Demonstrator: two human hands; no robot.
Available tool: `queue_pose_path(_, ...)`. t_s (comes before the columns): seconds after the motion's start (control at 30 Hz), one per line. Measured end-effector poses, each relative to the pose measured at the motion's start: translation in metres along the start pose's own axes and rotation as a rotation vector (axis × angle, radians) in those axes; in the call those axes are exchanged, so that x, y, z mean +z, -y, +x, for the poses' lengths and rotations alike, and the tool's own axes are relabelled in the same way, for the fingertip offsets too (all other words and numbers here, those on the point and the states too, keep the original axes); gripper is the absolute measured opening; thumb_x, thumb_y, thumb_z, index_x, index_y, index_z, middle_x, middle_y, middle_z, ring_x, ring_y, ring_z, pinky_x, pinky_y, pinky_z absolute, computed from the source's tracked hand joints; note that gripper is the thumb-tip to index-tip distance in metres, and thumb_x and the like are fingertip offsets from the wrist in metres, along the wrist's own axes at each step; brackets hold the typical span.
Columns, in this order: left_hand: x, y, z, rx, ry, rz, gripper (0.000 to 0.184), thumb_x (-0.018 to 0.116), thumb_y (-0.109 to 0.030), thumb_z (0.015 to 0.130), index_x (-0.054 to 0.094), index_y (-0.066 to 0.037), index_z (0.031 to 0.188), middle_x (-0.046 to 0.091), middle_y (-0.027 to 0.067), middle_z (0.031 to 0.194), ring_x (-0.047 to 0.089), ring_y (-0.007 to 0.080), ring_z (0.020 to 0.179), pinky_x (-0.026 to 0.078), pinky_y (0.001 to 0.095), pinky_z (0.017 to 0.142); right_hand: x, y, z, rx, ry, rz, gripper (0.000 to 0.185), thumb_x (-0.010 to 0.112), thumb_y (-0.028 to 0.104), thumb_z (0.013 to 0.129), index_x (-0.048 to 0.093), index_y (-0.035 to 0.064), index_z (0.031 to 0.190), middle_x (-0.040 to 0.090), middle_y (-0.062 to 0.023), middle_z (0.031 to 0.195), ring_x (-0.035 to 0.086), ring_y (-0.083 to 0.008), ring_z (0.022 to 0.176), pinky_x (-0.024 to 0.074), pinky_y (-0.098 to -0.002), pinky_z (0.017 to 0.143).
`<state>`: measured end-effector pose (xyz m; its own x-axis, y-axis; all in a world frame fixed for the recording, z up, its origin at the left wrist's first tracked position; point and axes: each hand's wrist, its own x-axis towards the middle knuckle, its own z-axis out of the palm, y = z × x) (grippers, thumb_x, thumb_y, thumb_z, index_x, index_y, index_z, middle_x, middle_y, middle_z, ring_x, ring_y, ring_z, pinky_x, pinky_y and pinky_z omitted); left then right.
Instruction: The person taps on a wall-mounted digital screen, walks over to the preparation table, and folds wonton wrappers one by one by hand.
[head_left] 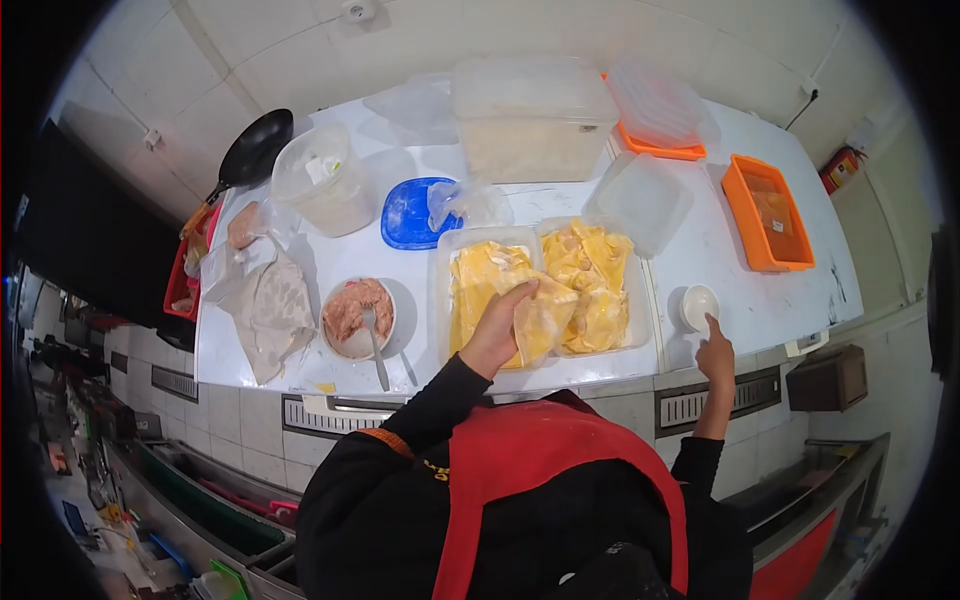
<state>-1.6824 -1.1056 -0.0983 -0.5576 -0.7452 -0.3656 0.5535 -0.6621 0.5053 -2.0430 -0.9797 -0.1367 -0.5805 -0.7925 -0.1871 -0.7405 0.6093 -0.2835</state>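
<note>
My left hand [503, 322] is closed on a thin, pale yellow dough wrapper [545, 318], held above the front of two plastic containers. The left container [443, 262] has flat yellow dough sheets [484, 268] in it. In the right container [640, 325] lie folded yellow dumplings [590, 262]. My right hand [715, 358] has its index finger stretched into a small white bowl [698, 304], other fingers curled, holding nothing. What the small bowl contains is hard to make out. A white bowl [343, 346] of minced meat [352, 304] with a spoon [377, 352] stands at left.
Behind are a blue lid [405, 215], a clear tub [322, 185], a large lidded box [535, 120] and stacked clear lids [655, 100]. An orange tray [765, 215] is at right. A black pan [255, 148] and a cloth [268, 305] lie left.
</note>
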Motion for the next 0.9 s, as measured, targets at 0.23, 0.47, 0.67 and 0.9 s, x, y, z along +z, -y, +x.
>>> queue_pose_path(0.23,0.012,-0.004,-0.021,0.372,-0.092,0.475,0.023,0.065,-0.014,0.085,0.061,0.002,0.102,0.064,0.0052,0.093,0.06,0.0094,0.082,0.049,0.0245,0.07,0.01,-0.024,0.031,0.002,0.04,0.001,0.054,0.048,0.002,0.081,0.043,0.0182,0.132,0.064,-0.0234,0.095,0.061,-0.0394,0.09,0.0482,-0.0452,0.078)
queue_pose_path(0.47,0.041,-0.014,-0.046,0.32,-0.056,0.819,0.023,0.067,-0.015,0.083,0.064,0.002,0.098,0.066,0.0037,0.084,0.059,0.0067,0.072,0.048,0.0228,0.065,-0.049,0.13,-0.063,-0.661,0.01,0.697,0.048,0.042,-0.014,0.076,0.053,0.0079,0.117,0.051,-0.008,0.124,0.052,-0.0229,0.107,0.0444,-0.0313,0.083)
queue_pose_path(0.67,0.046,-0.012,-0.05,0.34,0.016,0.907,0.023,0.07,-0.016,0.081,0.065,0.0,0.096,0.066,0.0031,0.081,0.057,0.0058,0.068,0.047,0.0223,0.061,-0.038,0.196,-0.095,-1.091,-0.146,0.489,0.061,0.043,-0.014,0.067,0.061,0.0153,0.118,0.046,-0.0201,0.125,0.045,-0.0374,0.115,0.0382,-0.0431,0.097)
queue_pose_path(0.9,0.039,-0.012,-0.05,0.316,0.0,0.832,0.022,0.07,-0.015,0.081,0.065,0.0,0.095,0.065,0.0027,0.078,0.057,0.0055,0.067,0.046,0.0221,0.059,-0.038,0.204,-0.095,-1.059,-0.25,0.393,0.051,0.046,-0.009,0.073,0.06,0.0124,0.118,0.048,-0.0206,0.123,0.048,-0.0365,0.111,0.0393,-0.0433,0.094)
